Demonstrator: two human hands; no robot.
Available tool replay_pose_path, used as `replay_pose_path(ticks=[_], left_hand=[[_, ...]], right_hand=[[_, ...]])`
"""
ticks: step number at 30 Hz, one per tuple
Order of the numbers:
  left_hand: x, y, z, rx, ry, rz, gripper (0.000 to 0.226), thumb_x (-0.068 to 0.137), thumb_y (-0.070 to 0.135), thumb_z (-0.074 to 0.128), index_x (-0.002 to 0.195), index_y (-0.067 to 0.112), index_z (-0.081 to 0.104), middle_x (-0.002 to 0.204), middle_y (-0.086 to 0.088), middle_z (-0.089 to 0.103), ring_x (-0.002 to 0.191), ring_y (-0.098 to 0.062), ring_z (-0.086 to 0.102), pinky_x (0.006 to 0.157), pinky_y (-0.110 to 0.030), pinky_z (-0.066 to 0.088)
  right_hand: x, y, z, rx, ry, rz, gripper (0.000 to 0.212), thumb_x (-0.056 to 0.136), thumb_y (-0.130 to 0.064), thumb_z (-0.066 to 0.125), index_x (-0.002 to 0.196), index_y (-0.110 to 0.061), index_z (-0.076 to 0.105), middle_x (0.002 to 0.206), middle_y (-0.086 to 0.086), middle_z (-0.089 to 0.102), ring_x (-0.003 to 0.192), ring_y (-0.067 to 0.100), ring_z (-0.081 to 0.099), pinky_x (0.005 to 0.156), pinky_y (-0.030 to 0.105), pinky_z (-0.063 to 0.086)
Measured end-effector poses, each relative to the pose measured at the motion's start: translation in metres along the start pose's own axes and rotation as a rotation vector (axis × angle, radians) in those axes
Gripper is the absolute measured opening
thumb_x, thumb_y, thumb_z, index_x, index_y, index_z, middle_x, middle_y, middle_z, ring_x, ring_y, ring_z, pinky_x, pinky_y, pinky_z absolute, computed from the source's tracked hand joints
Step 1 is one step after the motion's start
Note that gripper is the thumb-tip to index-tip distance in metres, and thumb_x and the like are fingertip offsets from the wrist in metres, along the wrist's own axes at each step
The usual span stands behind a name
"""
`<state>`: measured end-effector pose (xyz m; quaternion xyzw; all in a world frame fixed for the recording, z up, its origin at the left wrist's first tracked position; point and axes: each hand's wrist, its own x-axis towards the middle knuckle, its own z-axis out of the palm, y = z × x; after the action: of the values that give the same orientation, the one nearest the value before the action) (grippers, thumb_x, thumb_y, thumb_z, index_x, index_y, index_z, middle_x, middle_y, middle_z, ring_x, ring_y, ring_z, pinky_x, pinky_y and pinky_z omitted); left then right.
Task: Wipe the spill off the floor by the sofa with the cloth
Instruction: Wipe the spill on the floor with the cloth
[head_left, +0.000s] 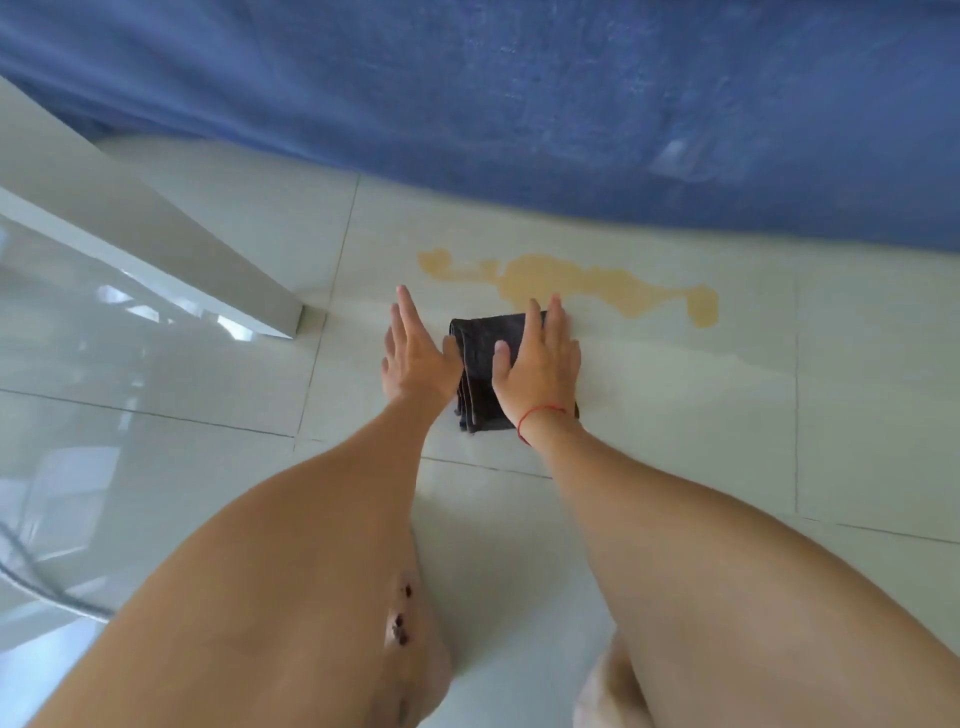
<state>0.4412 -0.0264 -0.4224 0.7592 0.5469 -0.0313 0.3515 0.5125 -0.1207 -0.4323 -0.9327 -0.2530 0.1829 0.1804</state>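
A folded dark cloth (480, 353) lies on the pale tiled floor just in front of a yellow spill (566, 283). The spill stretches left to right along the foot of the blue sofa (519, 104). My right hand (540, 358) lies flat on the cloth's right half, fingers straight and pointing toward the spill; a red string circles its wrist. My left hand (415, 353) is flat with fingers extended, its thumb side against the cloth's left edge. Neither hand curls around the cloth.
A white table leg (208, 249) slants down to the floor at the left, its foot close to my left hand. A glossy white surface fills the far left. My bare legs fill the lower frame. Bare tiles (779, 415) extend to the right.
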Motion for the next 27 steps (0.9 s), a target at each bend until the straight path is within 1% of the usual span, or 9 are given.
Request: replay_pose_path(ticks=[2,5,8,9,11,14,17,22,27], left_hand=[[0.016,-0.01,0.002,0.07,0.013,-0.008,0.079,0.096,0.033,0.044,0.155,0.02,-0.007,0.163,-0.006,-0.003,0.15,-0.025,0.001,0.12,-0.044,0.011],[0.044,-0.023,0.003,0.135,0.021,-0.062,0.079,0.095,0.042,0.041,0.155,0.021,-0.007,0.162,-0.007,-0.012,0.15,-0.023,-0.013,0.12,-0.043,-0.003],[0.068,-0.035,0.0,0.226,0.041,-0.097,0.079,0.094,0.051,0.036,0.155,0.022,-0.005,0.161,-0.007,-0.017,0.148,-0.024,-0.019,0.119,-0.046,-0.009],[0.074,-0.039,-0.001,0.256,0.034,-0.108,0.079,0.094,0.053,0.035,0.155,0.024,-0.005,0.161,-0.008,-0.018,0.148,-0.025,-0.021,0.118,-0.047,-0.011],[0.081,-0.045,0.0,0.296,0.005,-0.12,0.078,0.092,0.06,0.03,0.154,0.03,-0.007,0.161,-0.007,-0.021,0.147,-0.025,-0.024,0.116,-0.05,-0.015],[0.082,-0.054,0.002,0.282,-0.036,-0.119,0.077,0.09,0.067,0.025,0.151,0.038,-0.013,0.159,-0.003,-0.027,0.146,-0.024,-0.027,0.114,-0.051,-0.017],[0.085,-0.055,0.0,0.276,-0.072,-0.119,0.077,0.09,0.066,0.024,0.15,0.039,-0.015,0.158,-0.002,-0.03,0.145,-0.024,-0.029,0.114,-0.052,-0.018],[0.088,-0.053,-0.005,0.276,-0.136,-0.127,0.074,0.092,0.064,0.022,0.149,0.04,-0.019,0.156,-0.002,-0.034,0.144,-0.024,-0.032,0.113,-0.053,-0.019],[0.09,-0.052,-0.011,0.283,-0.194,-0.138,0.07,0.094,0.059,0.02,0.148,0.041,-0.021,0.156,-0.002,-0.035,0.143,-0.024,-0.033,0.114,-0.053,-0.018]], right_hand=[[-0.005,0.002,0.017,-0.08,-0.084,-0.14,0.067,0.096,-0.039,0.04,0.153,-0.017,0.013,0.162,0.01,-0.001,0.149,0.026,0.006,0.119,0.046,0.015],[-0.008,0.009,0.042,-0.123,-0.175,-0.199,0.07,0.095,-0.049,0.036,0.153,-0.023,0.008,0.163,0.006,-0.005,0.15,0.024,-0.001,0.121,0.045,0.003],[-0.004,0.019,0.057,-0.167,-0.102,-0.211,0.067,0.093,-0.054,0.032,0.152,-0.025,0.018,0.162,0.004,0.009,0.15,0.023,0.008,0.12,0.045,-0.001],[-0.003,0.022,0.059,-0.182,-0.071,-0.222,0.066,0.092,-0.054,0.03,0.151,-0.025,0.022,0.162,0.003,0.014,0.149,0.023,0.012,0.119,0.045,0.0],[0.004,0.028,0.058,-0.197,-0.05,-0.234,0.062,0.094,-0.051,0.028,0.15,-0.027,0.023,0.161,0.0,0.017,0.149,0.021,0.015,0.118,0.045,-0.001],[0.023,0.029,0.054,-0.203,-0.033,-0.207,0.058,0.095,-0.047,0.025,0.151,-0.03,0.021,0.161,-0.003,0.015,0.149,0.018,0.012,0.119,0.046,0.0],[0.045,0.022,0.052,-0.226,-0.005,-0.172,0.057,0.096,-0.045,0.025,0.151,-0.029,0.021,0.161,-0.002,0.015,0.149,0.02,0.012,0.12,0.05,0.003],[0.066,-0.007,0.062,-0.235,0.023,-0.116,0.06,0.098,-0.045,0.026,0.152,-0.024,0.015,0.162,0.004,0.008,0.15,0.025,0.005,0.119,0.053,-0.001],[0.062,-0.032,0.075,-0.249,0.002,-0.177,0.063,0.096,-0.048,0.027,0.152,-0.02,0.017,0.162,0.007,0.01,0.149,0.029,0.007,0.118,0.056,0.001]])
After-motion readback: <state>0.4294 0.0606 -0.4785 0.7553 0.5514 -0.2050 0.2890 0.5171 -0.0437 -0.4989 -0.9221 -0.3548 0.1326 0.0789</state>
